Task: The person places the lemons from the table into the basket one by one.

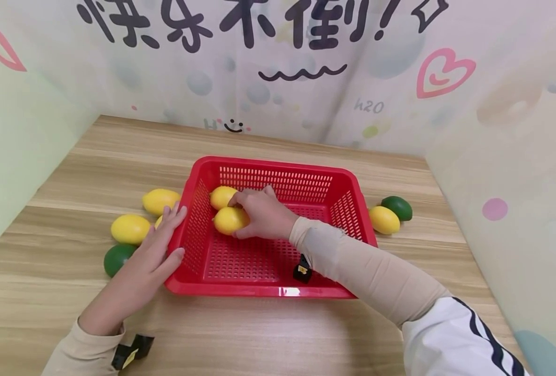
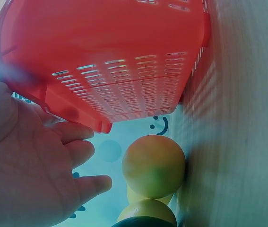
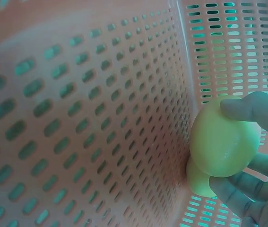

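Observation:
My right hand [image 1: 268, 213] reaches into a red perforated plastic basket [image 1: 264, 290] and pinches a yellow lemon [image 1: 228, 221] between thumb and fingers. The right wrist view shows the thumb and fingers on opposite sides of this lemon [image 3: 223, 142]. Behind it, at the basket's left end, lies a second lemon [image 1: 222, 197], partly covered by the held one in the right wrist view. Against the basket's left rim rests my left hand [image 1: 148, 266], its fingers extended. From below, the left wrist view shows this hand [image 2: 34, 161] beside the basket's outer wall [image 2: 100, 56].
Left of the basket, on the wooden table [image 1: 278, 334], lie several lemons [image 1: 130, 228] and a dark green fruit [image 1: 118, 259], partly behind my left hand. Off the basket's right side sit another lemon [image 1: 384, 220] and a green fruit [image 1: 397, 208]. Printed walls [image 1: 259, 78] enclose the table.

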Demonstrator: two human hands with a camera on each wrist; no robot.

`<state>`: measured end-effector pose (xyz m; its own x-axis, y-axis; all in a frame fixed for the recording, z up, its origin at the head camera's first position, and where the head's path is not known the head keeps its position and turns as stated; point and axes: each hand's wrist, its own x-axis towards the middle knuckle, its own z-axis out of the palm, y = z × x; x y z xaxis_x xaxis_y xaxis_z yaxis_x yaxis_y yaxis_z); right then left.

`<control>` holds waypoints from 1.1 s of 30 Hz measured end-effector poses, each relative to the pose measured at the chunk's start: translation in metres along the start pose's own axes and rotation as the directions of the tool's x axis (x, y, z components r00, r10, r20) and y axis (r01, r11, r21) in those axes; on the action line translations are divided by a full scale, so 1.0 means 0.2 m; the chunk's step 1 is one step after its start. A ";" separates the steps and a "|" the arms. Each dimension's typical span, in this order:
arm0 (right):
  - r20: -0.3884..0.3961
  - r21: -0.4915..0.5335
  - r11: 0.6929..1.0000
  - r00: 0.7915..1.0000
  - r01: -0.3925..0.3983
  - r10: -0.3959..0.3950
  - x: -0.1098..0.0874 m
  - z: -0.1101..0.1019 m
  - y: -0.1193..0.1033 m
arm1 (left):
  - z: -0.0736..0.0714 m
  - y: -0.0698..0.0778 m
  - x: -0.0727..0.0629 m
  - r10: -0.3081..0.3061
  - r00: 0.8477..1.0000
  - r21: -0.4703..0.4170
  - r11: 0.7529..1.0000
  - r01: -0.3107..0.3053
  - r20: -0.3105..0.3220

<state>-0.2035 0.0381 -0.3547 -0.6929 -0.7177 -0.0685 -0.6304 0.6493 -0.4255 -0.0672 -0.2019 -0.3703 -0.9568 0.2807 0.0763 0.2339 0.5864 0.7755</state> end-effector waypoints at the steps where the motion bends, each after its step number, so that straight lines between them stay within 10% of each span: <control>1: 0.001 -0.001 1.000 1.000 0.001 -0.001 0.00 0.00 0.00 | 0.00 0.00 0.00 -0.002 1.000 0.000 1.000 0.002 0.001; 33: -0.012 -0.190 0.981 0.999 0.043 -0.046 0.03 0.07 -0.03 | 0.00 0.00 0.00 -0.012 1.000 -0.012 1.000 0.012 0.004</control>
<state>-0.1977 0.0261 -0.3652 -0.6674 -0.7437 -0.0377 -0.7144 0.6538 -0.2492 -0.0667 -0.2018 -0.3713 -0.9588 0.2766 0.0645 0.2203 0.5809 0.7836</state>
